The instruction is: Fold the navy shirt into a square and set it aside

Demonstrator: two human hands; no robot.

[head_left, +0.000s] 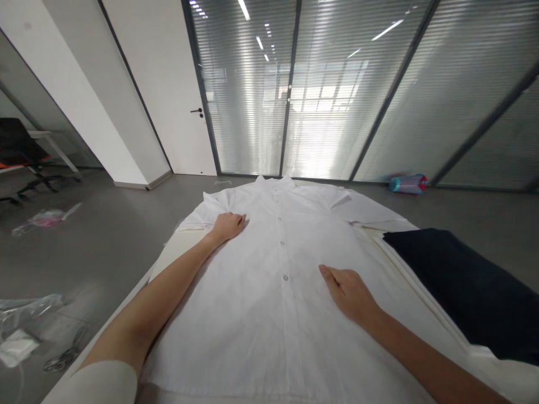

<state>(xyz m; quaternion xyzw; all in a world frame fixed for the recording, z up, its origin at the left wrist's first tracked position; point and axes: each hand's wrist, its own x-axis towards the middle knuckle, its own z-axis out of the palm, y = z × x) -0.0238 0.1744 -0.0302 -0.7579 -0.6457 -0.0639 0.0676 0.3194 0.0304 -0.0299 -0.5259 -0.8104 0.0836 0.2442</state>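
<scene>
A white short-sleeved button-up shirt [261,314] lies spread flat, front up, with its collar at the far end. My left hand [229,226] rests on its left chest area near the sleeve, closed like a fist with the thumb toward the buttons. Lower down and right of the button row, my right hand [349,289] is over the shirt, fingers curled and thumb pointing forward. The undersides of both hands are hidden; no cloth shows bunched in either one.
Dark folded cloth [458,286] lies on the table's right side. Plastic wrapping [29,311] and a coiled cable [65,353] are on the floor at left. A blue-and-red bundle [408,184] lies by the glass partition [324,112]. An office chair [25,151] stands far left.
</scene>
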